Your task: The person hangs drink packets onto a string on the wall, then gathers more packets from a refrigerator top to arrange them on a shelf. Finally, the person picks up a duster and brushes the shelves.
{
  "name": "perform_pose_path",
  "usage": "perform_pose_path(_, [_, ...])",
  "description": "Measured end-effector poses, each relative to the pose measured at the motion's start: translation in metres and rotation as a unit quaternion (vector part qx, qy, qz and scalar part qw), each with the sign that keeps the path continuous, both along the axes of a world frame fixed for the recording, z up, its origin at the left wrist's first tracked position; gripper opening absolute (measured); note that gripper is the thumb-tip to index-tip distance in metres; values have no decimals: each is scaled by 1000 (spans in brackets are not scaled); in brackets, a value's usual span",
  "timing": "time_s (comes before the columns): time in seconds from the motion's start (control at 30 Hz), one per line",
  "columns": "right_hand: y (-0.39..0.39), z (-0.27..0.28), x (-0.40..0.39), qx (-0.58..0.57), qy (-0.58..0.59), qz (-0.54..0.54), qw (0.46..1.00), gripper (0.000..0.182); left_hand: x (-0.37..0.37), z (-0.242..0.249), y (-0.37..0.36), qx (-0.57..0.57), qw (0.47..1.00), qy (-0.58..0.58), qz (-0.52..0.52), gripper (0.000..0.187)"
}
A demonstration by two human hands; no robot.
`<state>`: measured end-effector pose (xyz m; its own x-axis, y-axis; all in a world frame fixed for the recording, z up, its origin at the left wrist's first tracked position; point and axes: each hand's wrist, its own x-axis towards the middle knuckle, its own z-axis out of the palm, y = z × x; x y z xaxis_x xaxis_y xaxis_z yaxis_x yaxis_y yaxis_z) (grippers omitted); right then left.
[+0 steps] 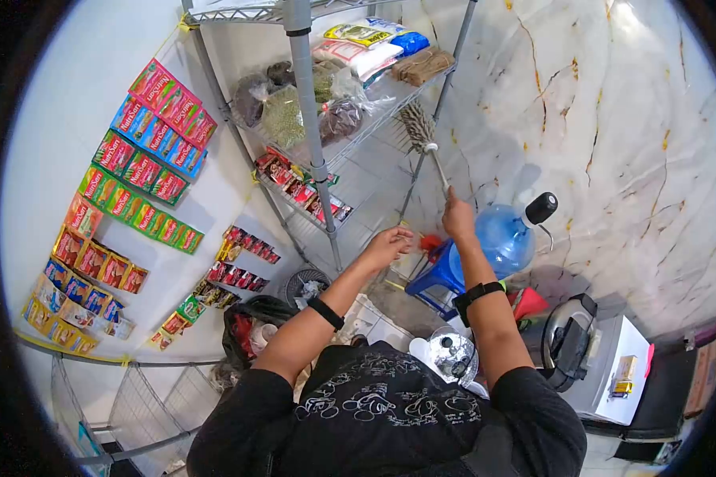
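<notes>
My right hand (457, 217) is closed around the pale handle of a duster (417, 127). The duster's grey fluffy head points up beside the lower edge of the wire shelf (371, 131). Lower and further left, my left hand (387, 247) is held out with its fingers loosely bent and nothing visible in them. Behind my right forearm is a blue water jug (503, 238) with a black pump on top, by a blue plastic stool (436, 278).
Bags of dry goods (282, 115) fill the shelf, and drink sachets (298, 187) lie lower on the rack. Sachet strips (139, 171) hang on the left wall. A wire bin (304, 285) stands below. A metal lid (452, 355) and a rice cooker (569, 334) are near my right arm.
</notes>
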<state>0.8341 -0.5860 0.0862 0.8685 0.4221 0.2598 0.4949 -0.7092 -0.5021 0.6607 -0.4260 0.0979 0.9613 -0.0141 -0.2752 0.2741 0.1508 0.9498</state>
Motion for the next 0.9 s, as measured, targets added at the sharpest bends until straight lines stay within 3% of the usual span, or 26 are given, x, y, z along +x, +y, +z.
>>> perform_pose_path(0.1, [7,6,-14,-52,-54,-66,995,48,-2,0,1,-11,1000,-8,18,25])
perform_pose_path(0.2, [9,3,-12,35,-53,-43,997,47,0,3,1,-7,1000,-4,12,27])
perform_pose_path(0.27, [1,-2,2,52,-32,55,997,52,5,5,-2,4,1000,2,4,28])
perform_pose_path(0.43, [-30,-2,-5,-7,-2,24,1000,57,11,3,-14,3,1000,1,-19,28])
perform_pose_path(0.6, [-52,16,-57,-64,3,-46,997,59,13,0,-33,-9,999,4,-44,29])
perform_pose_path(0.67, [-65,8,-79,34,-70,-12,997,58,12,1,-44,-46,998,27,-41,27])
perform_pose_path(0.87, [-131,-24,-146,38,-13,-30,999,55,-3,-22,-79,-124,989,80,-29,25])
perform_pose_path(0.9, [-144,-40,-153,49,21,-36,998,56,-3,-45,-84,-152,985,77,-36,24])
